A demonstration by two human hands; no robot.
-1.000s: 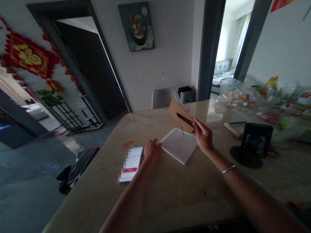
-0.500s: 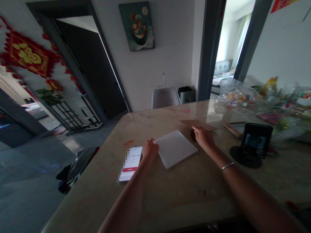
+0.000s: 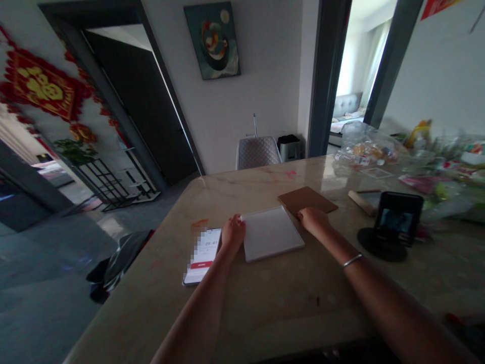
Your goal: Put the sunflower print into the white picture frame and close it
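Note:
A flat white rectangular slab (image 3: pixel 272 235), thin and slightly glossy, lies on the table in front of me. At its upper left corner, my left hand (image 3: pixel 233 233) is closed with the fingertips on the edge. Just beyond its right side lies a flat brown card (image 3: pixel 307 199). The curled fingers of my right hand (image 3: pixel 313 221) are at the near edge of this card, close to the slab's right edge; the fingertips are partly hidden. A phone (image 3: pixel 202 258) with a lit timer screen lies left of my left wrist.
On the right of the marble-look table (image 3: pixel 265 303) stands a black device on a round base (image 3: pixel 396 225), with a wooden-edged frame (image 3: pixel 366 201) behind it. Plastic bags (image 3: pixel 369 144) and clutter fill the far right. A quilted chair (image 3: pixel 258 152) stands beyond the far edge.
The brown card, tilted up in my right hand before, now lies flat. My right hand has lowered slightly. The white slab has turned a little and shifted left.

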